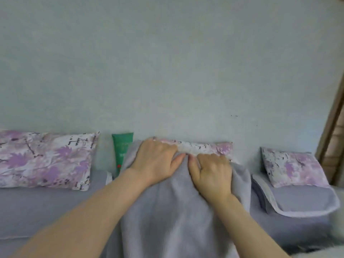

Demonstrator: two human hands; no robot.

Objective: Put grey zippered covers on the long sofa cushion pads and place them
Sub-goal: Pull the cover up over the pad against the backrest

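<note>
A long cushion pad (202, 147) with a purple floral print stands on end in front of me, only its top edge showing. A grey cover (167, 211) is drawn up over most of it. My left hand (156, 161) grips the cover's upper edge at the pad's top left. My right hand (212, 174) is bunched on the same edge just to the right, thumbs almost touching. The zipper is not visible.
A floral pad (44, 159) leans on the wall at left, another (292, 166) at right on a grey folded cover (301, 200). A green tube (122, 149) stands against the wall. The grey sofa seat (46, 211) runs below. A wooden door frame (333, 127) is at far right.
</note>
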